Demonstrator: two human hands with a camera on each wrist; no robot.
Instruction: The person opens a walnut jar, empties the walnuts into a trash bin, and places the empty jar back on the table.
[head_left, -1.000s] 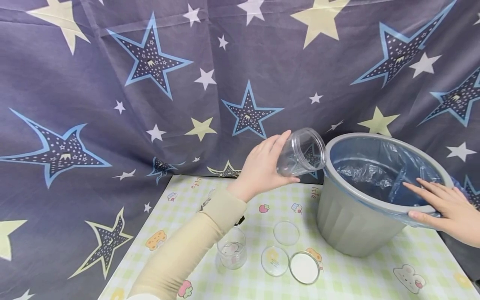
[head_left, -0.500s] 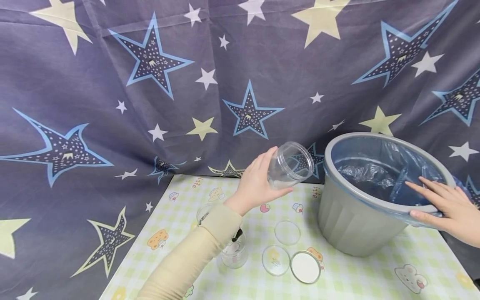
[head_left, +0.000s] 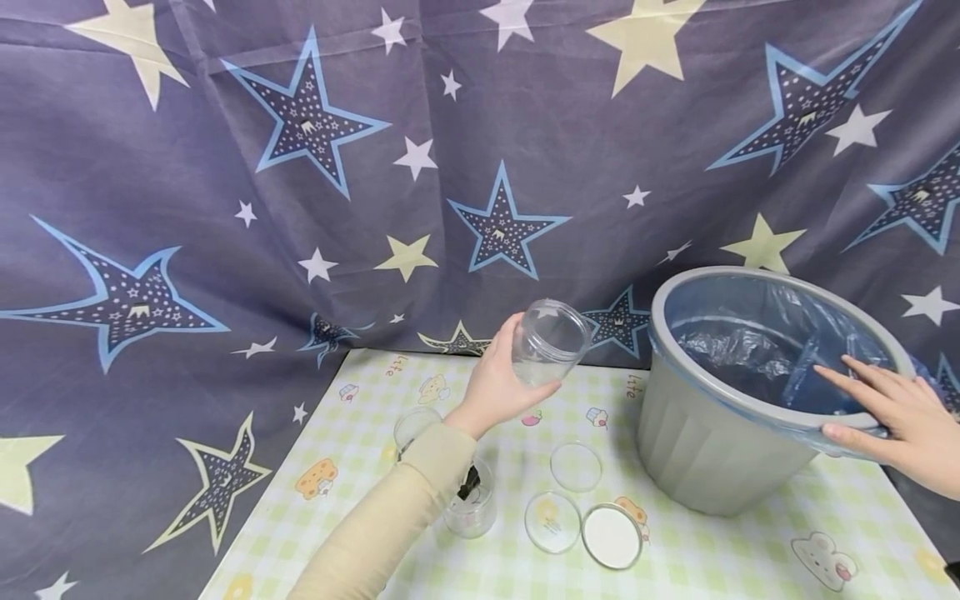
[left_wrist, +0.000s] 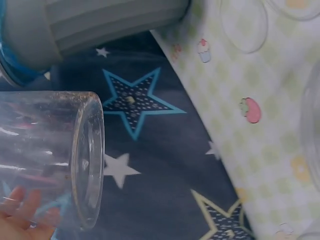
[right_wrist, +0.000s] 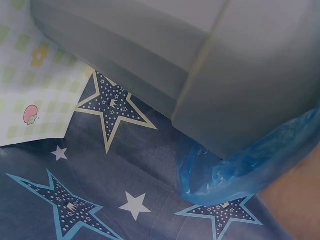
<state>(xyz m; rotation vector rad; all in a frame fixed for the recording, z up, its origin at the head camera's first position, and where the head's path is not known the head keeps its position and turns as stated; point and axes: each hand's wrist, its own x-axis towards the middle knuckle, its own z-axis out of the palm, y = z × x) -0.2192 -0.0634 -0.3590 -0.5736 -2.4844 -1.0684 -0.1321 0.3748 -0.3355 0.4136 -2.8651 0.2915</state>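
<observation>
Nearest the camera, on the checked cloth (head_left: pixel 697 550), lie a white-lined lid (head_left: pixel 611 536) and just left of it a clear lid (head_left: pixel 552 522), with a third lid (head_left: pixel 575 466) a little farther back. A small glass (head_left: pixel 471 500) stands beside the beige sleeve (head_left: pixel 390 517), partly hidden by it, and another glass (head_left: pixel 415 427) peeks out behind the sleeve. Above these, the left hand (head_left: pixel 497 385) grips a clear jar (head_left: pixel 547 342) by its base, fingers and thumb curled round it; the jar is held in the air over the cloth, tilted with its open mouth up and to the right, well apart from the bin. To the right, a grey bin (head_left: pixel 720 425) lined with a blue bag (head_left: pixel 757 350) leans toward the camera. The right hand (head_left: pixel 888 412) rests on its near rim, fingers straight over the edge inside, thumb under the rim. Farthest back hangs a star-print curtain (head_left: pixel 300 208).
</observation>
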